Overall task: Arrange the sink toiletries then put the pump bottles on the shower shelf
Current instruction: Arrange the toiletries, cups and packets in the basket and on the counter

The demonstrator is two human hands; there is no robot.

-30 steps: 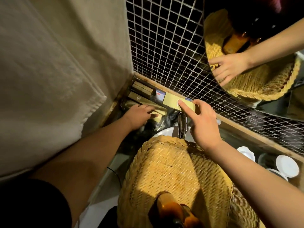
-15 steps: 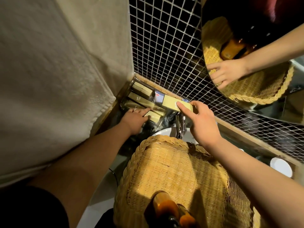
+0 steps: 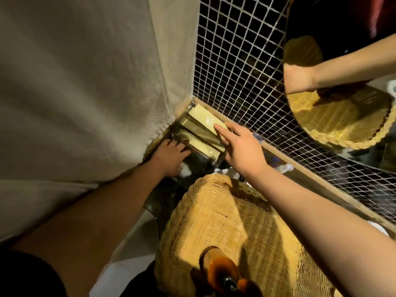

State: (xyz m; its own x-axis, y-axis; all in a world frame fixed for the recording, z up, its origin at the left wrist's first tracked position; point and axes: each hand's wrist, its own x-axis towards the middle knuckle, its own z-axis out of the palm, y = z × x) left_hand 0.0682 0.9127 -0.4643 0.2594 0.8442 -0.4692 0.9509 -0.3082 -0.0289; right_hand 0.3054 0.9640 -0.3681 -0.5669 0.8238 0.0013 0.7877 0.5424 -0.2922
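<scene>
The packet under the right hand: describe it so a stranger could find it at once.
Find the corner where the white towel meets the tiled wall. Pale packets lie there side by side. The wanted packet is the one nearest the wall, touched by the right hand.

A: Where are the hands?
B: Both are in the corner where the towel (image 3: 75, 86) meets the tiled wall (image 3: 235, 61). The right hand (image 3: 244, 151) lays straight fingers on the top pale packet (image 3: 200, 116). The left hand (image 3: 171, 157) rests spread fingers at the near end of the lower packets (image 3: 205, 147).
A: And closer in?
B: A wicker basket (image 3: 214, 215) sits under the right forearm, with an amber bottle (image 3: 220, 271) at its near edge. The mirror (image 3: 334, 22) at upper right reflects an arm and the basket
</scene>
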